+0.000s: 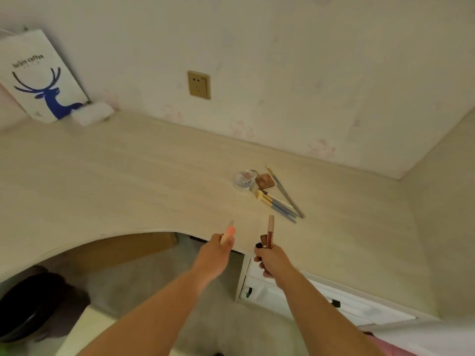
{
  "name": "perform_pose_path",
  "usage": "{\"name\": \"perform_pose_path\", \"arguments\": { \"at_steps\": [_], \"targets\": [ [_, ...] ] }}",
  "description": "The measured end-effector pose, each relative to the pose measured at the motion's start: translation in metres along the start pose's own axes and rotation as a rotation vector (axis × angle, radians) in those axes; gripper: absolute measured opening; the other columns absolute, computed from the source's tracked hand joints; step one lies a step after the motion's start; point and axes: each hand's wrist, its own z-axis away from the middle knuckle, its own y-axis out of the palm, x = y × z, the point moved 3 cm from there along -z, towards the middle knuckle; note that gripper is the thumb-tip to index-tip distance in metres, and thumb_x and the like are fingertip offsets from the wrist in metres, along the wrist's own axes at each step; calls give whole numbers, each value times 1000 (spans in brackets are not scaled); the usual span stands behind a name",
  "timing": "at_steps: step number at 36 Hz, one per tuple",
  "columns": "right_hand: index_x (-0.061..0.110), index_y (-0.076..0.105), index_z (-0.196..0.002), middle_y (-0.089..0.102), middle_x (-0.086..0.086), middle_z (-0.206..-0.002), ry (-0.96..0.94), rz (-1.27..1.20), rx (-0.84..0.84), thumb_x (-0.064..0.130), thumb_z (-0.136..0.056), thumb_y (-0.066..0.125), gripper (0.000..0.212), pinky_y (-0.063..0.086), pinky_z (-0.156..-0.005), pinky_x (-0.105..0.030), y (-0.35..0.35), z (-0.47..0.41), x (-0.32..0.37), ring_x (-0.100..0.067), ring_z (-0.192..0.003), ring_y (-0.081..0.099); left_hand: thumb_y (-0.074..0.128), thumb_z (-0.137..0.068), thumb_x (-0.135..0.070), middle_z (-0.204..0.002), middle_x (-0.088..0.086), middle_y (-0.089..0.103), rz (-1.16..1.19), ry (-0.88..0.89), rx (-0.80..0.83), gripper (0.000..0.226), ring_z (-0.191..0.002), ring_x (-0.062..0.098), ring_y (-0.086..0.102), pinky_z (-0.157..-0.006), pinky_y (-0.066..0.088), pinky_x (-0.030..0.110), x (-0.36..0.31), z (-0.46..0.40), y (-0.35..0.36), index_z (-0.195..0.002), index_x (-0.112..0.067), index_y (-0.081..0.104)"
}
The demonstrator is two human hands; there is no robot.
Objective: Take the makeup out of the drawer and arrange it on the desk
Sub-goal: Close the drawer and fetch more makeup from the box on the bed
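L hand grips a peach-pink tube w/ pale tip, fingers curled round its lower end; long axis runs near-to-far, tip pointing far and slightly right over the near edge of the pale wood-grain desk. R hand clamps a slim brown lip-gloss tube w/ beige cap plus other small dark items, unclear; it stands near upright, cap far. Far-right of both: cluster of compacts and blue-handled brushes on desk. Far left, white paper bag w/ blue deer reads "luckin coffee".
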Motion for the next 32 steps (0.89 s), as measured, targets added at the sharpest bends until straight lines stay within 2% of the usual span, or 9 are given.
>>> {"name": "perform_pose_path", "arguments": {
  "at_steps": [3,5,10,16,23,25,27,29,32],
  "targets": [
    [13,53,-109,54,-3,-84,-63,275,-73,18,-91,49,19,39,-51,-23,-1,-27,10,-12,-63,49,32,-97,-49,-95,3,60,-75,19,42,44,-79,20,59,-61,40,31,-5,-27,-1,-120,-15,46],
    [16,51,-114,56,-4,-90,-112,461,-105,19,-91,45,24,48,-62,-28,-4,-44,15,-19,-74,56,34,-97,-48,-97,4,60,-133,32,63,43,-80,22,58,-61,39,31,-10,-42,0,-121,-14,46],
    [21,44,-125,57,-8,-114,-174,818,-174,22,-95,40,30,49,-86,-37,-10,-84,28,-26,-104,56,38,-96,-45,-96,4,61,-286,59,15,39,-83,25,58,-64,38,31,-16,-80,2,-118,-14,49],
    [26,35,-134,44,-6,-131,-220,982,-228,23,-95,45,40,45,-87,-33,-15,-119,47,-23,-120,44,40,-96,-43,-117,5,57,-431,63,32,38,-105,28,57,-84,45,37,-13,-116,12,-125,-19,45],
    [24,24,-142,25,-9,-146,-324,1099,-244,31,-96,45,52,46,-88,-31,-15,-148,59,-27,-132,30,42,-95,-42,-120,2,49,-634,161,-78,47,-109,25,54,-82,43,35,-15,-139,16,-139,-26,34],
    [25,23,-143,23,-9,-147,-339,1109,-258,35,-96,43,52,48,-85,-30,-14,-151,61,-27,-131,30,50,-91,-42,-112,3,54,-702,211,-116,48,-102,26,57,-77,45,37,-13,-145,14,-135,-26,41],
    [25,26,-143,25,-9,-145,-344,1106,-276,39,-96,42,51,48,-82,-30,-13,-154,63,-26,-128,32,71,-76,-40,-89,3,60,-758,311,-179,50,-78,26,62,-58,47,36,-11,-151,15,-121,-23,56],
    [25,32,-140,30,-9,-142,-355,1083,-314,41,-96,42,48,49,-77,-31,-13,-156,65,-27,-125,34,83,-60,-40,-74,1,58,-823,399,-278,56,-61,22,59,-46,44,32,-8,-158,16,-108,-22,62],
    [25,39,-137,37,-9,-135,-368,1061,-353,44,-94,44,47,50,-73,-35,-12,-158,66,-28,-121,38,82,-60,-43,-74,0,58,-872,497,-378,59,-62,21,56,-48,42,32,-11,-163,16,-110,-25,58]
  ]
}}
